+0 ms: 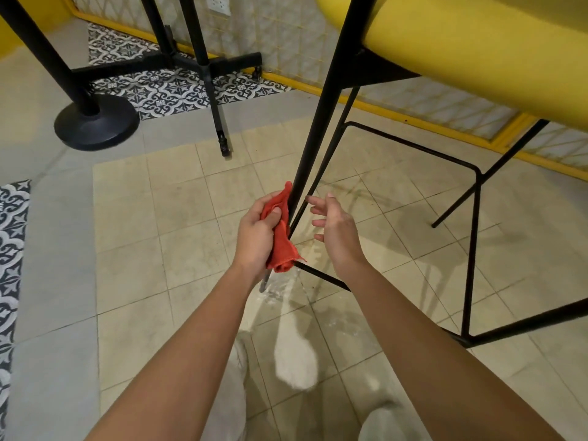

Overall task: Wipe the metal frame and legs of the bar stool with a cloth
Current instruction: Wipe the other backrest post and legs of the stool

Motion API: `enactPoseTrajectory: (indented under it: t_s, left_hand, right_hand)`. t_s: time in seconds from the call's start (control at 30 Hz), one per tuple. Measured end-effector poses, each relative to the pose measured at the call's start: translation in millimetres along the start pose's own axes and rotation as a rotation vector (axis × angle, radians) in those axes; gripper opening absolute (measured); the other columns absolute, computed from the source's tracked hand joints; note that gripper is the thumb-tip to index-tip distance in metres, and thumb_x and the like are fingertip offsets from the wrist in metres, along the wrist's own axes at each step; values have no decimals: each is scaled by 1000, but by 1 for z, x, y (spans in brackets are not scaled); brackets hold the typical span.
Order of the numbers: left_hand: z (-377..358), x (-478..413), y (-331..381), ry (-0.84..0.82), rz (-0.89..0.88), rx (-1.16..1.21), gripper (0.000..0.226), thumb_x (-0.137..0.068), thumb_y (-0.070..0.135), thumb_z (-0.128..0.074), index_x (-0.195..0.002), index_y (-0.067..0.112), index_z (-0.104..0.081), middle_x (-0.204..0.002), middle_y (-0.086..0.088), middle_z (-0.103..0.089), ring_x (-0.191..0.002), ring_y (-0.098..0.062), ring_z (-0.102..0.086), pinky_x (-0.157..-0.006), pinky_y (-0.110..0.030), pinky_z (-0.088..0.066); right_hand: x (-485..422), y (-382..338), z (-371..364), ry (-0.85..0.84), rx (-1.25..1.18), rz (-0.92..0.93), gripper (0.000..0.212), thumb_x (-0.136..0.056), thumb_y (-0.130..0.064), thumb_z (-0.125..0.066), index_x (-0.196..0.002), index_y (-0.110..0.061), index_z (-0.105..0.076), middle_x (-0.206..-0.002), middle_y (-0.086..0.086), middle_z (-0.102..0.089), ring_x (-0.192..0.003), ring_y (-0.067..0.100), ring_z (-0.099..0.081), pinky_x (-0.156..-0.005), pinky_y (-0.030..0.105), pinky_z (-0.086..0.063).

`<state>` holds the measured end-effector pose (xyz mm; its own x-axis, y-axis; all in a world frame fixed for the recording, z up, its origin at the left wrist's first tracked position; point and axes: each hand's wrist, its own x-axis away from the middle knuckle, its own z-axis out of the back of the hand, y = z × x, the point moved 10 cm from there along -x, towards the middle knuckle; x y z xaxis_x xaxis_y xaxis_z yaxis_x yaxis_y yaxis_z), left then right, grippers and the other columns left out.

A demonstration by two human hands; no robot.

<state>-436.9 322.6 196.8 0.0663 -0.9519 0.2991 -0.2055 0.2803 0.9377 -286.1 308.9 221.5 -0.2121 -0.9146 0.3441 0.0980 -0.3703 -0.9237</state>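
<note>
A bar stool with a yellow seat [477, 49] and a thin black metal frame stands in front of me. Its near front leg [321, 113] runs down to the floor between my hands. My left hand [254, 233] grips a red cloth [281, 237] and holds it against the lower part of that leg. My right hand [334, 230] hovers just right of the leg, fingers spread and relaxed, holding nothing. The black footrest bar [413, 144] and the other legs [471, 256] lie to the right.
A black table pedestal with a round base [95, 125] stands at the left, and a black cross-shaped base [203, 65] behind it. Patterned tiles border the beige floor. A yellow-framed wall panel [413, 119] runs behind the stool. My legs show at the bottom.
</note>
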Motion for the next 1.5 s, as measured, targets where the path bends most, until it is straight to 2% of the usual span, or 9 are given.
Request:
enactPoseTrajectory:
  t_s: [0.3,0.37,0.5,0.67,0.8,0.97,1.17,1.37,1.5]
  left_hand:
    - [26,-13,-70,121,237,-276,30,-98,7,-39,-116,17,-60,-92,-3,-68,-65,-13,-56,-62,-29,-47]
    - [21,-9,-64,137,204,-192,32,-97,3,-38,-114,16,-61,-100,-3,-69,-68,-10,-61,-60,-22,-47]
    - [13,1,-44,126,78,35,38,-94,-4,-41,-100,25,-65,-111,2,-69,-96,-10,-64,-84,-23,-50]
    - [18,-2,-55,153,72,-48,39,-96,-1,-41,-97,32,-63,-104,8,-68,-86,-4,-65,-69,-13,-49]
    - [31,-6,-95,177,241,-288,28,-98,11,-39,-112,27,-56,-102,-5,-65,-75,-15,-59,-70,-29,-50]
    - [30,3,-93,265,348,-205,26,-101,10,-36,-119,20,-51,-96,-4,-59,-56,-11,-56,-38,-14,-43]
    - [8,21,-39,317,117,45,33,-95,4,-45,-105,31,-60,-113,7,-63,-102,-8,-60,-94,-31,-50]
    - [-17,45,47,219,-290,16,31,-94,4,-50,-115,27,-56,-122,7,-59,-112,-5,-57,-93,-22,-49]
    - [-14,48,28,263,-276,-92,31,-92,1,-52,-109,27,-49,-115,10,-57,-112,-8,-57,-96,-23,-47]
  right_hand:
    - [0,25,-7,-47,45,-74,47,-101,-41,-22,-113,-25,-65,-121,3,-59,-101,14,-54,-100,38,-43]
    - [-2,28,-7,-67,60,-82,46,-101,-42,-22,-112,-27,-64,-120,2,-59,-107,17,-55,-101,39,-42]
    - [-6,35,-16,-98,37,-136,49,-100,-46,-20,-112,-28,-64,-122,3,-56,-110,19,-52,-94,36,-44]
    - [-6,40,-35,-114,52,-171,45,-99,-50,-20,-91,-36,-62,-123,3,-58,-113,20,-53,-102,45,-41]
    - [-7,41,-33,-103,61,-163,44,-99,-50,-21,-81,-43,-60,-120,2,-57,-115,21,-51,-104,47,-39]
    - [-6,38,-28,-106,62,-146,45,-100,-49,-20,-94,-40,-64,-123,1,-55,-110,18,-52,-98,39,-43]
    - [-4,22,-18,-95,62,-125,52,-100,-48,-17,-117,-30,-63,-123,-1,-55,-110,17,-52,-88,31,-35]
    - [10,2,-7,-69,-25,-102,51,-99,-48,-21,-104,-28,-67,-122,3,-59,-113,21,-55,-102,40,-40]
    - [15,2,4,-43,-13,-101,53,-100,-46,-19,-109,-25,-67,-116,0,-57,-110,19,-53,-98,34,-39]
